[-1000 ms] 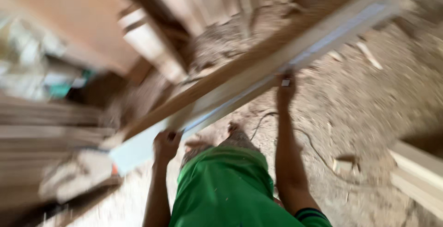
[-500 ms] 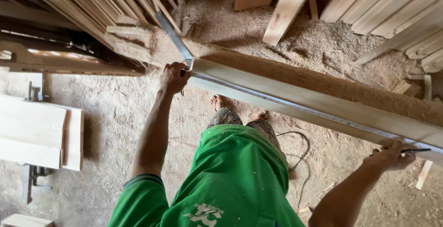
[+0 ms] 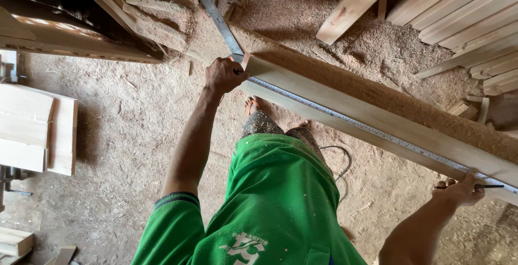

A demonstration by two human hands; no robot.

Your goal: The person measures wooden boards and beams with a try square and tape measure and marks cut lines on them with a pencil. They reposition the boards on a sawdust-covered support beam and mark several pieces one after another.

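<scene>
The left hand (image 3: 224, 74) is closed on the tape (image 3: 345, 116), pinching its end against the near corner of the plank (image 3: 388, 122); the right hand (image 3: 463, 190), down at four o'clock, grips a pencil (image 3: 488, 186) and presses the tape's far stretch onto the plank's near edge. The plank itself runs from about eleven o'clock to four, raised above the sawdust floor (image 3: 129, 135), with the tape lying along its near edge; what carries it I cannot see. A bare foot (image 3: 253, 105) stands right under it; a cable (image 3: 337, 154) loops just behind the legs at five o'clock. To my eye the weak point is the left pinch; if it slips off the corner, the reading at the pencil goes false. A shove could also tip the plank towards that foot; and the cable might catch a heel on stepping back.
</scene>
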